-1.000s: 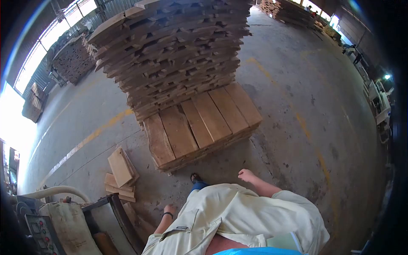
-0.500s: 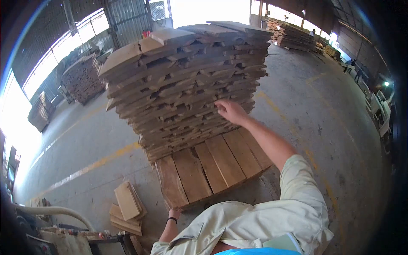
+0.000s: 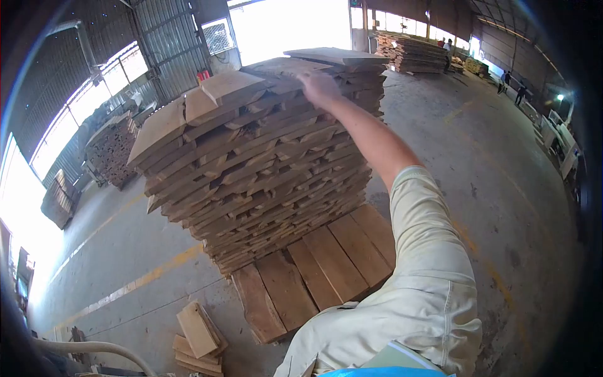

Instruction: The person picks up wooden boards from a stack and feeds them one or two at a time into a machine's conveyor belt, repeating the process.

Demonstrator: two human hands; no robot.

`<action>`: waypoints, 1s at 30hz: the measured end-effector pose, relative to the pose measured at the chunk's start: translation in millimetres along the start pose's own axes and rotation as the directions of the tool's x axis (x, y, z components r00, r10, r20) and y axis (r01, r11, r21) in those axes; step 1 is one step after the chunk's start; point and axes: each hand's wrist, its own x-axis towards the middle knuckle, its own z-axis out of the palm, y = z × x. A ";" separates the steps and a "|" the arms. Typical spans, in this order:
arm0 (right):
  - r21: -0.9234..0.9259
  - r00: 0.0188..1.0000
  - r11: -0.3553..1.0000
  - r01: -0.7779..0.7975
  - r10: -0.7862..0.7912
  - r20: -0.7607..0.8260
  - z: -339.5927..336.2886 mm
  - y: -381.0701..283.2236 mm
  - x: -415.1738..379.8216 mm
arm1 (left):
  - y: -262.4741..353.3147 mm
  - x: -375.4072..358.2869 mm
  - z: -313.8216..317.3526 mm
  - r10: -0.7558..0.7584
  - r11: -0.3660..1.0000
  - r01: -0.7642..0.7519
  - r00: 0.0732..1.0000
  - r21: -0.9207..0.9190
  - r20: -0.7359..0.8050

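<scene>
My right hand (image 3: 319,90) is at the top front edge of a tall stack of rough boards (image 3: 270,169), over or against the upper boards. Motion blurs its fingers, so their shape and any contact cannot be made out. Loose-ended planks lie across the top of the stack, one of them a pale board (image 3: 235,85) left of the hand. Below the stack, a row of wide brown planks (image 3: 333,261) lies side by side close to my body. My left hand is out of sight.
Several short board pieces (image 3: 198,330) lie on the floor at the lower left, near a curved hose (image 3: 100,347). Other wood stacks (image 3: 113,151) stand behind at left, and another (image 3: 411,53) at the back right. Distant people (image 3: 521,93) stand at far right.
My right hand has risen from the middle of the stack's front to its top edge. My left hand, seen earlier by the near planks' edge, has left the view. The camera view has tilted up.
</scene>
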 end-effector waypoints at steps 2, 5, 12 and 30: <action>-0.061 0.996 0.996 -0.069 0.065 -0.056 12.5 53.8 9.0 | 13.9 5.3 11.1 0.008 1.000 -0.008 1.000 0.013 -0.011; -0.131 0.972 0.968 -0.215 0.225 0.071 -9.5 101.3 11.6 | 56.0 11.1 28.7 0.028 1.000 -0.028 0.998 0.008 -0.061; -0.198 0.983 0.976 -0.094 0.123 0.137 58.4 220.4 33.0 | 158.5 13.9 88.6 0.070 0.997 -0.077 0.982 -0.030 -0.178; 0.001 0.934 0.969 0.247 -0.238 0.265 -47.4 196.6 4.8 | 385.1 -37.6 69.0 0.751 0.661 -0.693 0.616 0.289 -0.239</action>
